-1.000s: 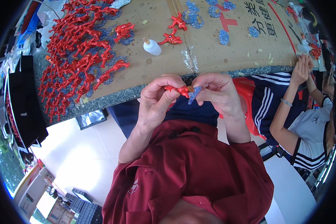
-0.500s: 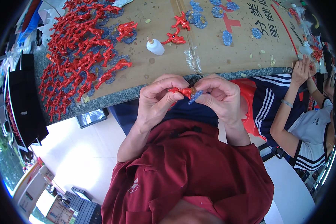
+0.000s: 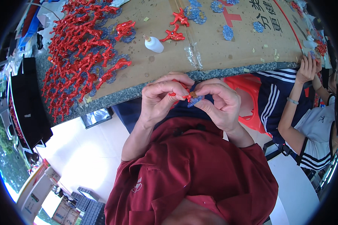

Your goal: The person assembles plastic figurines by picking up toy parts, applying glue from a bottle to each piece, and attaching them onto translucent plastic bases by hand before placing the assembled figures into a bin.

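Observation:
Just off the table's near edge, my left hand (image 3: 159, 97) pinches a small glossy red figurine (image 3: 189, 98) between thumb and fingers. Much of the figurine is hidden by those fingers. Against its end sits a clear blue base (image 3: 194, 102), pinched by the thumb and forefinger of my right hand (image 3: 222, 101). Whether the two parts are fixed together I cannot tell. On the cardboard beyond lie two red figurines (image 3: 173, 34), beside a white squeeze bottle (image 3: 154, 44) with a narrow tip.
Many red figurines on blue bases (image 3: 86, 60) crowd the left of the cardboard sheet (image 3: 169, 58). Loose blue bases (image 3: 228, 32) lie at the far middle and right. A co-worker's hand (image 3: 307, 69) is at the table's right end, near a red rod (image 3: 292, 30).
The figurine has turned in my fingers, and less of it shows now. My right fingers have shifted slightly on the blue base. The whole view has moved a little.

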The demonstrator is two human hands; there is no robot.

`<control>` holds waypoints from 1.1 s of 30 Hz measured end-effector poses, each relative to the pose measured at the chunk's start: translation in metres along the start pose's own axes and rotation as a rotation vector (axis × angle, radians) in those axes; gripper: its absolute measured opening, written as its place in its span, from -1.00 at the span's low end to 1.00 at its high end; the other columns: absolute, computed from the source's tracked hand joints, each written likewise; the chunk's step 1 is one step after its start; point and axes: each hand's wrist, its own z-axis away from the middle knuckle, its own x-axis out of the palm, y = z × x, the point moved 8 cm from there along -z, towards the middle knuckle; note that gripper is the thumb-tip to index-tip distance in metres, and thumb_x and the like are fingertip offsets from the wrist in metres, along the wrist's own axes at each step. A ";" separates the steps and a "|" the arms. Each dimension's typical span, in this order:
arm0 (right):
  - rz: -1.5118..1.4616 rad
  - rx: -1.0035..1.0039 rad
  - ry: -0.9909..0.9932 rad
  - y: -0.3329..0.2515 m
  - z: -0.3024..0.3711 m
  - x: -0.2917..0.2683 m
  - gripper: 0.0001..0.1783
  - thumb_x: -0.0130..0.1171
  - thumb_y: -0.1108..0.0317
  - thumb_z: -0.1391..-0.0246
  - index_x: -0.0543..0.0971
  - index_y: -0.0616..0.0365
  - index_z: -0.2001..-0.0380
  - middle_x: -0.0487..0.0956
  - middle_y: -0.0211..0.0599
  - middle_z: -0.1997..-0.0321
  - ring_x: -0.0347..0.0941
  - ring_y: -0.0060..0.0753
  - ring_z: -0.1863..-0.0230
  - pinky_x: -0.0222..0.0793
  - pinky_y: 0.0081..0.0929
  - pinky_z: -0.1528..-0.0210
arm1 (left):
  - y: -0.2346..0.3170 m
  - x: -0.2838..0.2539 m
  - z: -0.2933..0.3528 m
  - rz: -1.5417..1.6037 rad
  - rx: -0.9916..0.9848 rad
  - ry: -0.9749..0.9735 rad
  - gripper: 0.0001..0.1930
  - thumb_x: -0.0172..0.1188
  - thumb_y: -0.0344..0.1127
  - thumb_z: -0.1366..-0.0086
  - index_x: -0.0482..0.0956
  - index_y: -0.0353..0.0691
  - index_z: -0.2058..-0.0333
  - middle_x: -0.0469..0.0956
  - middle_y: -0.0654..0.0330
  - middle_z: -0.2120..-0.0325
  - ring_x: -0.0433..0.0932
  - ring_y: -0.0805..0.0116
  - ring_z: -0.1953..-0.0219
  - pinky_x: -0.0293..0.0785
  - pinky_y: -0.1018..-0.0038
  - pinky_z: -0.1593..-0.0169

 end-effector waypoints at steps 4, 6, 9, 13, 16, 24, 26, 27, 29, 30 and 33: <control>0.006 -0.016 0.032 -0.002 0.001 0.000 -0.77 0.26 0.59 0.20 0.53 0.29 0.36 0.51 -0.22 0.32 0.42 -0.52 0.40 0.35 -0.61 0.32 | -0.007 0.002 -0.001 0.146 0.037 -0.061 -0.94 0.17 -0.42 -0.10 0.53 -0.28 0.48 0.50 -0.04 0.30 0.48 0.22 0.24 0.43 0.40 0.19; 0.189 -0.154 0.012 -0.014 0.001 0.003 -0.78 0.27 0.57 0.21 0.54 0.28 0.38 0.52 -0.21 0.35 0.46 -0.42 0.38 0.38 -0.55 0.32 | -0.011 0.003 -0.001 0.190 0.035 -0.065 -0.93 0.16 -0.41 -0.11 0.52 -0.27 0.48 0.49 -0.05 0.29 0.48 0.21 0.23 0.43 0.38 0.18; 0.258 -0.224 0.040 -0.024 0.001 0.004 -0.77 0.28 0.56 0.24 0.54 0.28 0.40 0.52 -0.21 0.39 0.47 -0.32 0.38 0.40 -0.51 0.33 | -0.014 0.006 0.000 0.280 0.013 -0.062 -0.92 0.15 -0.39 -0.13 0.51 -0.26 0.48 0.48 -0.06 0.29 0.47 0.20 0.22 0.43 0.35 0.16; 0.266 -0.285 0.077 -0.025 0.005 0.003 -0.76 0.29 0.56 0.27 0.54 0.27 0.42 0.51 -0.22 0.39 0.47 -0.28 0.39 0.40 -0.50 0.34 | -0.018 0.011 0.000 0.394 -0.015 -0.049 -0.91 0.13 -0.39 -0.16 0.47 -0.27 0.48 0.47 -0.07 0.29 0.47 0.20 0.21 0.44 0.35 0.15; 0.292 -0.287 0.074 -0.026 0.004 0.003 -0.76 0.29 0.56 0.28 0.54 0.27 0.42 0.51 -0.22 0.40 0.47 -0.29 0.39 0.40 -0.48 0.36 | -0.020 0.010 0.000 0.399 0.000 -0.049 -0.90 0.12 -0.39 -0.17 0.46 -0.29 0.48 0.47 -0.06 0.29 0.47 0.21 0.22 0.44 0.36 0.16; 0.254 -0.317 0.032 -0.021 0.002 0.000 -0.78 0.28 0.55 0.26 0.54 0.27 0.42 0.51 -0.21 0.40 0.47 -0.27 0.40 0.39 -0.49 0.38 | -0.004 0.005 -0.002 0.067 -0.016 -0.052 -0.94 0.16 -0.46 -0.12 0.51 -0.31 0.43 0.51 -0.02 0.34 0.50 0.30 0.30 0.46 0.45 0.24; 0.225 -0.315 0.023 -0.013 0.003 -0.002 -0.78 0.27 0.54 0.26 0.54 0.27 0.42 0.52 -0.21 0.41 0.47 -0.27 0.40 0.39 -0.49 0.38 | 0.006 0.008 -0.004 -0.066 0.028 -0.049 -0.94 0.17 -0.47 -0.10 0.53 -0.31 0.43 0.52 0.01 0.36 0.51 0.32 0.33 0.46 0.47 0.27; 0.193 -0.313 0.016 -0.010 0.002 -0.003 -0.79 0.27 0.54 0.25 0.54 0.27 0.42 0.52 -0.21 0.41 0.47 -0.28 0.40 0.39 -0.49 0.38 | 0.008 0.009 -0.003 -0.159 0.001 -0.029 -0.94 0.18 -0.47 -0.09 0.54 -0.31 0.43 0.53 0.04 0.38 0.51 0.35 0.34 0.46 0.49 0.30; 0.233 -0.337 0.000 -0.012 0.001 -0.004 -0.78 0.27 0.55 0.25 0.54 0.27 0.41 0.52 -0.21 0.41 0.47 -0.29 0.40 0.39 -0.50 0.37 | 0.006 0.008 -0.002 -0.251 -0.024 -0.005 -0.93 0.19 -0.47 -0.08 0.54 -0.30 0.43 0.53 0.07 0.40 0.51 0.38 0.36 0.47 0.52 0.33; 0.270 -0.361 -0.010 -0.014 0.001 -0.003 -0.78 0.27 0.55 0.25 0.54 0.27 0.41 0.52 -0.21 0.42 0.48 -0.29 0.39 0.39 -0.51 0.37 | 0.007 0.007 -0.002 -0.293 -0.004 -0.020 -0.93 0.19 -0.47 -0.08 0.55 -0.30 0.42 0.53 0.09 0.40 0.50 0.40 0.37 0.47 0.54 0.35; 0.232 -0.322 -0.012 -0.010 0.003 -0.002 -0.80 0.26 0.54 0.22 0.54 0.28 0.41 0.52 -0.22 0.42 0.48 -0.30 0.38 0.39 -0.50 0.35 | 0.007 0.008 0.000 -0.309 -0.008 -0.026 -0.93 0.18 -0.49 -0.08 0.55 -0.30 0.41 0.53 0.11 0.39 0.50 0.42 0.38 0.46 0.57 0.36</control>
